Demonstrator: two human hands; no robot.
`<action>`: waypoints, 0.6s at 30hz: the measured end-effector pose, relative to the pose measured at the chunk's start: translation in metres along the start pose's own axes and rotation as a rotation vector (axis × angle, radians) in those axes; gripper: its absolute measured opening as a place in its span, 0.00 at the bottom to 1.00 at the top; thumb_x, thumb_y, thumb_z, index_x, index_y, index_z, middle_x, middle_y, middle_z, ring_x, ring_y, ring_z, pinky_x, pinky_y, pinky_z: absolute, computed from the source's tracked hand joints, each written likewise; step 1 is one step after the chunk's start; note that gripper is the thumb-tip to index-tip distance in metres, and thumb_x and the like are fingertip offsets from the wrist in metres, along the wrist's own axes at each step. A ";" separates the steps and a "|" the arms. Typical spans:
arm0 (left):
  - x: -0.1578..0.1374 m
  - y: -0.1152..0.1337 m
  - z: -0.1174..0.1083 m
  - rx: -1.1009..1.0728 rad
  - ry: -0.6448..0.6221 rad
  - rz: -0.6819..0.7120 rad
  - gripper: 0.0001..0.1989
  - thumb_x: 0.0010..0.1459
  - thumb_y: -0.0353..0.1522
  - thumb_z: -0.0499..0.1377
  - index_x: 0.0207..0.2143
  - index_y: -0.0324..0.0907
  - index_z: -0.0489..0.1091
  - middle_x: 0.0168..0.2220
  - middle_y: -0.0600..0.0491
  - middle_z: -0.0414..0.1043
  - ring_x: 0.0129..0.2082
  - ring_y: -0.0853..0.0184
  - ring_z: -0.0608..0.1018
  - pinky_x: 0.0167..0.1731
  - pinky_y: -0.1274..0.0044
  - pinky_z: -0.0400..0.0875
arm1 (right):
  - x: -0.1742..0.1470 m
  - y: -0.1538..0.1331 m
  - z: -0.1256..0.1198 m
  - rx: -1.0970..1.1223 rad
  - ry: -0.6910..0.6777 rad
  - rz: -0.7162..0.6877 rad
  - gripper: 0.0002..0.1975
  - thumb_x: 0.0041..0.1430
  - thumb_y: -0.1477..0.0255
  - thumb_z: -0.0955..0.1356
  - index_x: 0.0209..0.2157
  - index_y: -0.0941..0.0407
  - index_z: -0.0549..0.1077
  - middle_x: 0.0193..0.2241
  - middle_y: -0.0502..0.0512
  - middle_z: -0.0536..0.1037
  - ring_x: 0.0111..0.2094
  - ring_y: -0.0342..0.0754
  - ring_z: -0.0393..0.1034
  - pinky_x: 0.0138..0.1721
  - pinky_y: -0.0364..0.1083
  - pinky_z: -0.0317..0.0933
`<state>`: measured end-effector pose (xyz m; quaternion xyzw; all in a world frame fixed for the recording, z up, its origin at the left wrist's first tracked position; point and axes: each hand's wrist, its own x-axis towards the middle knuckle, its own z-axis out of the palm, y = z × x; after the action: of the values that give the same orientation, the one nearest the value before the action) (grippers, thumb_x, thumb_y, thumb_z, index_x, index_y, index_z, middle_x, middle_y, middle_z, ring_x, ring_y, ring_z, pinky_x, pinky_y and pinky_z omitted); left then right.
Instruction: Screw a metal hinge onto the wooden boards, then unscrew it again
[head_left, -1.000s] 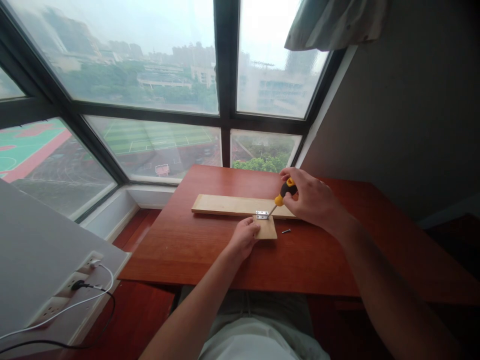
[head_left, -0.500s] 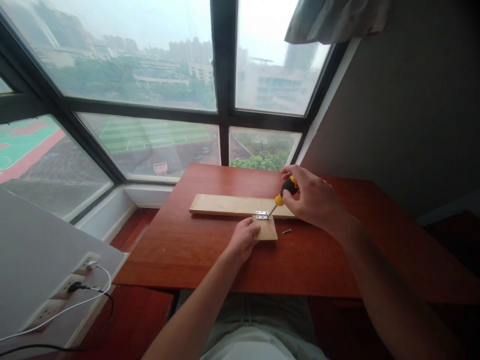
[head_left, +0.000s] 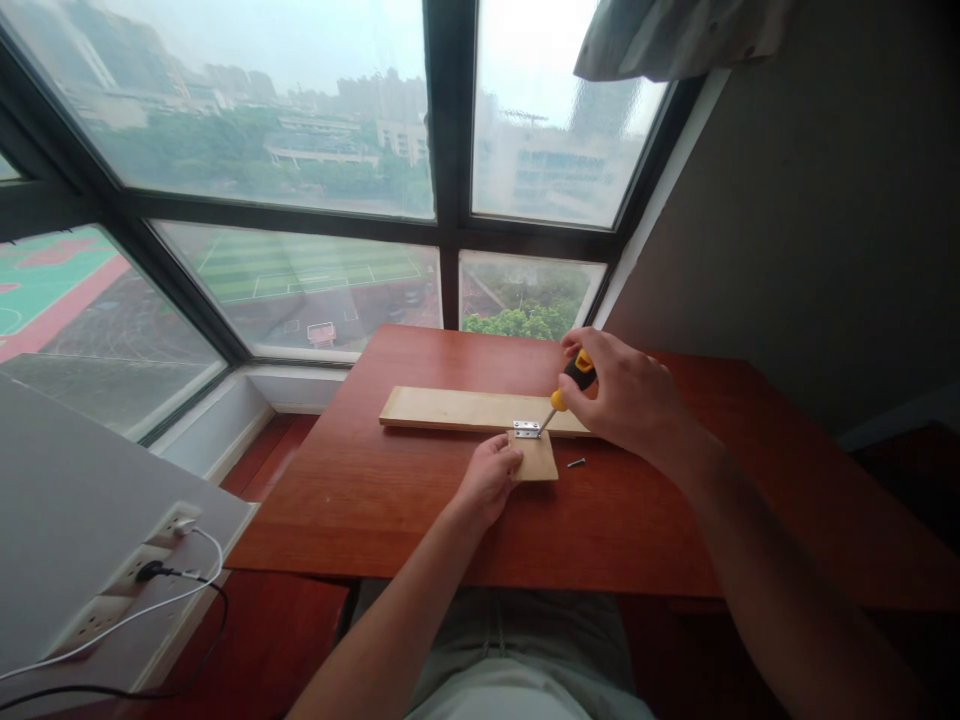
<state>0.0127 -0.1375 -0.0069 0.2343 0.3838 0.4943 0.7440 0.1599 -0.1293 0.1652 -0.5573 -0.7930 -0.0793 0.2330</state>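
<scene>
My left hand (head_left: pixel 491 472) grips the left edge of a small wooden board (head_left: pixel 537 462), thumb on top. A silver hinge (head_left: pixel 526 429) lies along that board's far edge. In my right hand (head_left: pixel 626 395) is a screwdriver (head_left: pixel 579 370) with a black and yellow handle, held tilted. Its tip meets the right side of the hinge; whether a screw head sits under it is too small to tell. Just behind lies a long wooden plank (head_left: pixel 450 408), its right end hidden by my right hand. One loose screw (head_left: pixel 576 463) rests right of the small board.
All of this is on a reddish-brown table (head_left: pixel 337 520). Windows with dark frames (head_left: pixel 448 180) rise behind it. At the lower left, cables (head_left: pixel 214 575) run from wall sockets (head_left: pixel 97 620). A grey curtain (head_left: pixel 675 40) hangs at the upper right.
The screwdriver handle has turned slightly in my right hand, its tip staying at the hinge. My left hand keeps the same hold, and the view has shifted a little.
</scene>
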 end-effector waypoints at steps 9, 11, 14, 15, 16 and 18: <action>-0.001 0.000 0.000 -0.003 -0.008 0.008 0.15 0.41 0.23 0.64 0.36 0.35 0.74 0.35 0.45 0.78 0.32 0.64 0.79 0.33 0.76 0.73 | 0.002 0.002 0.002 0.013 0.004 0.014 0.15 0.55 0.70 0.65 0.46 0.52 0.68 0.41 0.54 0.78 0.35 0.51 0.73 0.32 0.47 0.60; 0.000 0.000 -0.001 -0.004 -0.012 0.015 0.16 0.41 0.23 0.64 0.36 0.35 0.74 0.35 0.45 0.78 0.32 0.64 0.79 0.33 0.76 0.73 | 0.001 0.001 0.001 0.034 -0.005 -0.007 0.19 0.52 0.72 0.65 0.47 0.52 0.67 0.45 0.55 0.77 0.38 0.52 0.73 0.34 0.47 0.61; 0.000 -0.001 -0.001 0.000 -0.013 0.012 0.16 0.41 0.23 0.64 0.37 0.35 0.74 0.35 0.45 0.79 0.32 0.64 0.79 0.33 0.76 0.74 | 0.000 -0.001 0.000 0.020 -0.004 -0.018 0.18 0.54 0.71 0.65 0.47 0.52 0.67 0.47 0.55 0.76 0.40 0.53 0.72 0.34 0.47 0.61; 0.000 0.000 -0.001 0.003 -0.011 0.007 0.16 0.41 0.23 0.64 0.37 0.35 0.75 0.35 0.45 0.79 0.32 0.64 0.79 0.33 0.76 0.74 | 0.001 -0.001 -0.001 0.003 0.003 -0.010 0.16 0.55 0.68 0.65 0.47 0.52 0.68 0.46 0.56 0.77 0.39 0.53 0.73 0.33 0.47 0.60; 0.000 0.000 -0.001 0.005 -0.009 0.003 0.15 0.41 0.23 0.64 0.37 0.35 0.75 0.35 0.45 0.79 0.32 0.64 0.79 0.32 0.76 0.74 | 0.001 -0.002 -0.001 -0.017 0.010 0.002 0.15 0.57 0.65 0.65 0.46 0.52 0.69 0.44 0.56 0.77 0.38 0.53 0.73 0.32 0.47 0.59; 0.000 0.000 0.000 0.006 -0.007 -0.002 0.15 0.42 0.23 0.63 0.37 0.35 0.75 0.36 0.45 0.79 0.32 0.65 0.79 0.32 0.77 0.74 | 0.003 -0.002 -0.001 -0.050 0.011 0.025 0.14 0.59 0.61 0.65 0.44 0.52 0.70 0.40 0.55 0.79 0.35 0.53 0.73 0.30 0.47 0.57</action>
<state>0.0120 -0.1373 -0.0069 0.2377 0.3830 0.4917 0.7450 0.1572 -0.1280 0.1676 -0.5723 -0.7825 -0.0991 0.2244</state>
